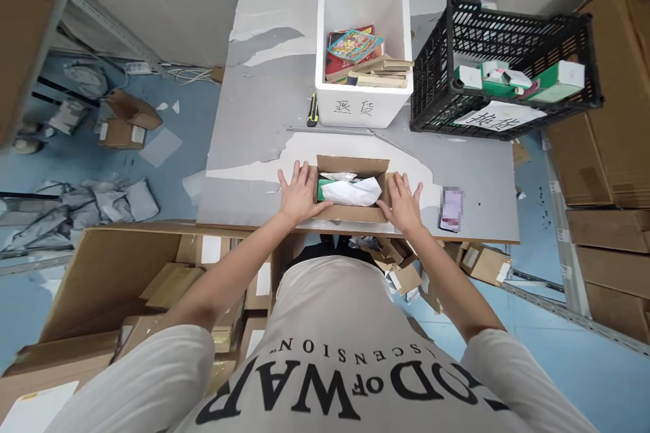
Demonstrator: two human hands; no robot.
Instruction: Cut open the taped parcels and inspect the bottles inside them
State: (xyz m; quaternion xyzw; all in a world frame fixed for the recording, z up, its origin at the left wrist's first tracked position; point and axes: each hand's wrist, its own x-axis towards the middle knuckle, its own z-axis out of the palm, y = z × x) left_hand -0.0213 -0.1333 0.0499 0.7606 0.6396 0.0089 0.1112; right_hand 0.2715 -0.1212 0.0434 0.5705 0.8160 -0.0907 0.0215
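A small cardboard box (pixel 353 164) stands with its flaps apart near the front edge of the table. Inside lie a crumpled white paper (pixel 355 191) and a green item (pixel 321 189), mostly hidden beneath it. My left hand (pixel 299 196) rests at the box's left end, fingers spread and thumb along the near side. At the right end, my right hand (pixel 403 203) lies over the side flap with its fingers apart and its thumb by the box's near corner. Neither hand is closed around anything.
Behind the box stand a white foam bin (pixel 363 105) of books and a black plastic crate (pixel 431 101) holding green-and-white boxes. A utility knife (pixel 313 110) lies beside the bin, a phone (pixel 451 208) to the right. A large carton (pixel 116 270) of boxes stands at lower left.
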